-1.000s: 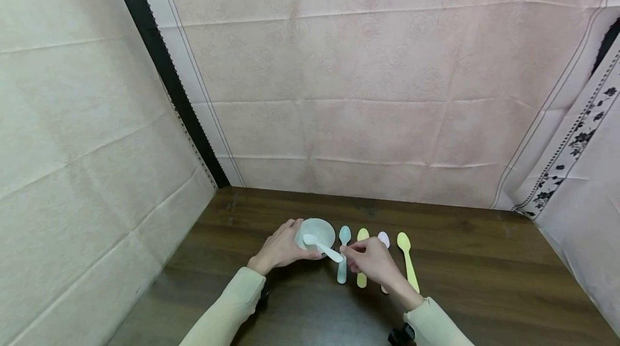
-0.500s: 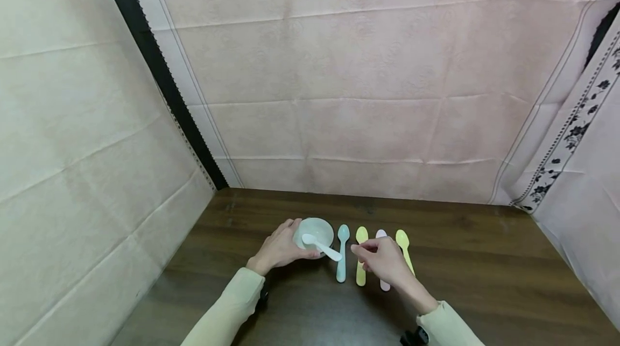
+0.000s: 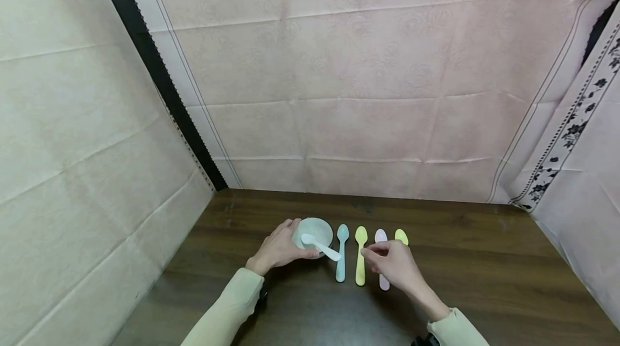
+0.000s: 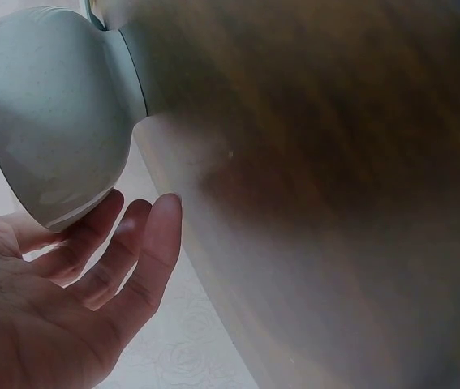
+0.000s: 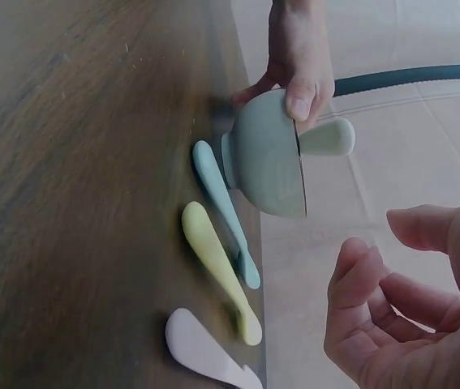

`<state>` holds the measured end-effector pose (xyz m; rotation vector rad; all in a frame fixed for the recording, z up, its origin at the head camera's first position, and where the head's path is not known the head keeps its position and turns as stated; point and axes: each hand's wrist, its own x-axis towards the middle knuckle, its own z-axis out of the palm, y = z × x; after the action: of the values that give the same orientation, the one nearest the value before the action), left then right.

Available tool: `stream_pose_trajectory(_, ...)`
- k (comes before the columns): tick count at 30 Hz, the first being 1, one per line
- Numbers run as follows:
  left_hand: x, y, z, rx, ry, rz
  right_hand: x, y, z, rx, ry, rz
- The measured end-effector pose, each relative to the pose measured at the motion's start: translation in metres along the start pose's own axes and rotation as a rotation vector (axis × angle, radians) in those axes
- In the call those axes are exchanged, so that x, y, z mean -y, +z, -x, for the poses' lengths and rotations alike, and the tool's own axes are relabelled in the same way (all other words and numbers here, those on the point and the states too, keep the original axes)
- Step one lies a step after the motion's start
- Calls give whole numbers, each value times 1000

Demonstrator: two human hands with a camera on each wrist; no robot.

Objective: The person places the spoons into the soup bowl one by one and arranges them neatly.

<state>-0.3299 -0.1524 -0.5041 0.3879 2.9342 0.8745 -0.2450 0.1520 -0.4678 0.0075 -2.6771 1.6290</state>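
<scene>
My left hand [image 3: 283, 249] grips a pale green bowl [image 4: 59, 113] from its left side, thumb at the rim, fingers against the outer wall. A pale spoon [image 3: 322, 246] leans in the bowl, its handle sticking out over the rim toward the right. My right hand [image 3: 392, 265] hovers above the row of spoons with loosely bent fingers, thumb and fingertips apart, nothing between them. Under and beside it lie a blue spoon [image 3: 341, 254], a yellow spoon [image 3: 360, 257], a lilac spoon [image 3: 380, 235] partly covered by the hand, and a yellow-green spoon [image 3: 401, 236] mostly hidden.
Everything stands on a dark brown wooden table [image 3: 271, 206]. Pale cloth [image 3: 339, 93] hangs behind it and at both sides, with a black strip [image 3: 160, 77] at the left corner. The spoons lie side by side, right of the bowl.
My right hand has moved right, from close to the handle end of the spoon in the bowl to above the lilac spoon. The left hand and bowl have stayed in place.
</scene>
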Motion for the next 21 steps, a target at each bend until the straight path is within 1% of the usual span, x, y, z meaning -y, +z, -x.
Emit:
stream_pose_trajectory(11,-3,-1,0,-1,4,-2,-10,-9,4,-48,23,67)
stream_pose_trajectory(21,-3,-1,-1,1,3,3,-19,-18,7,-62,24,83)
